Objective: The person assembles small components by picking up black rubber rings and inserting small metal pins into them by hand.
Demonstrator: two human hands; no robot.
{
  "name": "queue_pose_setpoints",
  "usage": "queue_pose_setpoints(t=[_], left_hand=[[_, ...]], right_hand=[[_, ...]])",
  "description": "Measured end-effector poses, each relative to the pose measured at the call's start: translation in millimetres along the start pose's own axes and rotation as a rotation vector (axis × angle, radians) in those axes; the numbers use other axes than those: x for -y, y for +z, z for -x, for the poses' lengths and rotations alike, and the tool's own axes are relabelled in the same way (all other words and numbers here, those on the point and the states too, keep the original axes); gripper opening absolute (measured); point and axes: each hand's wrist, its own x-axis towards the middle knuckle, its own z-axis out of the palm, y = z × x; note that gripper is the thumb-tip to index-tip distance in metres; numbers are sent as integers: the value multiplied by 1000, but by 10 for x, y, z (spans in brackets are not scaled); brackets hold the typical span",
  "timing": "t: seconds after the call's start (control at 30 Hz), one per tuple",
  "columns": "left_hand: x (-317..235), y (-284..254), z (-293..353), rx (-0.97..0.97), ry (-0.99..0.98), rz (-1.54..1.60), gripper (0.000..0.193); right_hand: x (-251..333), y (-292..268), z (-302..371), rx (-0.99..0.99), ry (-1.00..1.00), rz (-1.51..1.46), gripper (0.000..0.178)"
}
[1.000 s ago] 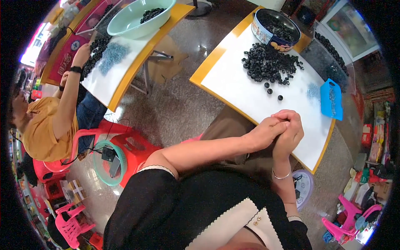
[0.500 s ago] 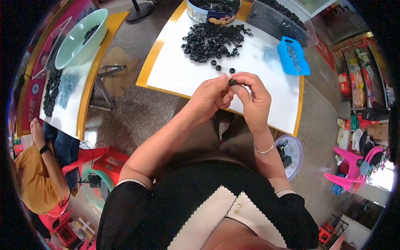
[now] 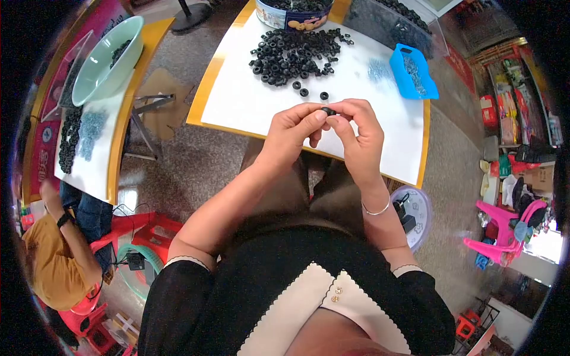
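Between my fingertips sits a small black ring-like part (image 3: 328, 111). My left hand (image 3: 295, 132) pinches it from the left, thumb and forefinger closed on it. From the other side my right hand (image 3: 360, 135) grips the same part with its thumb and fingers. Both hands are over the near edge of the white-topped table (image 3: 231, 101). Just beyond them lie a few loose black rings (image 3: 324, 95), and behind those a heap of black ring parts (image 3: 288, 56). Fingers cover much of the held part, so its details cannot be made out.
A round tin (image 3: 295, 18) and a clear bin (image 3: 386, 26) of black parts stand at the back. At right is a blue scoop tray (image 3: 412, 71) beside scattered small clear pieces (image 3: 378, 70). Left, a person (image 3: 59, 255) sits by another table with a green basin (image 3: 107, 65).
My left hand has rolled over, its back now more upward, and the black part has turned in my fingers. The view has shifted slightly. The other person's hand has moved.
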Motion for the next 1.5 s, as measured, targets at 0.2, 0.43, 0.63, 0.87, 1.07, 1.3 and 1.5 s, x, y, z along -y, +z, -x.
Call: queue_pose_setpoints(t=[0.2,0.43,0.63,0.87,1.07,1.3,1.5], left_hand=[[29,-23,-8,13,50,-131,24],[0,4,23,1,9,-257,26],[61,-6,14,139,-218,210,26],[20,59,56,-37,15,-90,24],[0,51,52,-20,204,-543,24],[-38,24,21,96,-245,14,21],[22,3,15,88,-275,76,22]], right_hand=[[2,-26,3,17,-4,56,8],[-26,-5,-30,68,-210,238,6],[-105,67,-19,-18,-268,269,7],[-21,-56,-53,46,-74,155,19],[-93,-33,-90,86,-251,289,28],[-85,-39,-108,96,-438,404,24],[-34,-88,-145,142,-520,511,22]])
